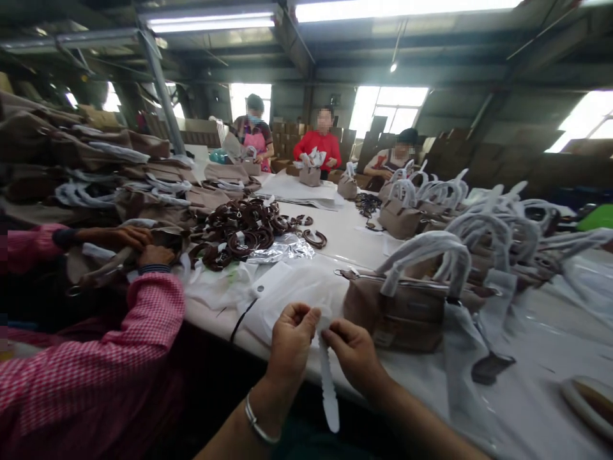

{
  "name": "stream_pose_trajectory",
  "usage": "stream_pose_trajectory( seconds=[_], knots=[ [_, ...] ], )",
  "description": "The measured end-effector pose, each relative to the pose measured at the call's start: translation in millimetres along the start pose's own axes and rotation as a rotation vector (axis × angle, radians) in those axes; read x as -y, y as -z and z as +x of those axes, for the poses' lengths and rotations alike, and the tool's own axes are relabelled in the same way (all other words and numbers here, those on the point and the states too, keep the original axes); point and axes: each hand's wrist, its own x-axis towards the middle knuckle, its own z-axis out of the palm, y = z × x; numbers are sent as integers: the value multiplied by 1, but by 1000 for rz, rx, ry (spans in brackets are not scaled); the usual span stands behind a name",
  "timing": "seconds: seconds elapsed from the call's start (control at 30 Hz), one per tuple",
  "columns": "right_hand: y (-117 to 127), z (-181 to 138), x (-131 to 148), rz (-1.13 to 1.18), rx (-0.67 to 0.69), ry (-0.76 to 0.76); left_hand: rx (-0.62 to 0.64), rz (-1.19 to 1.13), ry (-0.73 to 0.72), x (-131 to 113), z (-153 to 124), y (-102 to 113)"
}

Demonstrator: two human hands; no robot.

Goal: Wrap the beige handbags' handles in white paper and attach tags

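Observation:
Near the table's front edge, my left hand (pixel 295 322) and my right hand (pixel 352 345) are close together, thumbs and fingertips pinched on the upper part of a white notched strip (pixel 328 383). The strip hangs down between them, narrow with wavy edges and a rounded lower end. Its top lies partly behind my fingers. Just right of my right hand stands a taupe handbag (pixel 395 310), its handles (pixel 426 252) wrapped in white. Behind my hands lies a white sheet or bag (pixel 287 294) with a dark cord at its left side.
A co-worker's checked sleeve (pixel 153 310) and hands are at left, in a bag. Brown coiled straps (pixel 244 227) are heaped mid-table. Bags (pixel 129 153) pile up at left; more wrapped-handle bags (pixel 407 207) stand at right. A tape roll (pixel 589 399) lies lower right. Several people work across the table.

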Motion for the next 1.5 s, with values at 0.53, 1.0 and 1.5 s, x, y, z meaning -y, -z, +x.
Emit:
stream_pose_trajectory(
  seconds=[0.53,1.0,1.5],
  knots=[
    [15,-2,-11,483,313,-320,243,35,284,0,-5,10],
    [10,-8,-6,330,153,-304,247,898,-234,7,-8,5],
    [-31,85,-34,318,-279,-660,-283,90,-322,-67,21,60]
  ],
)
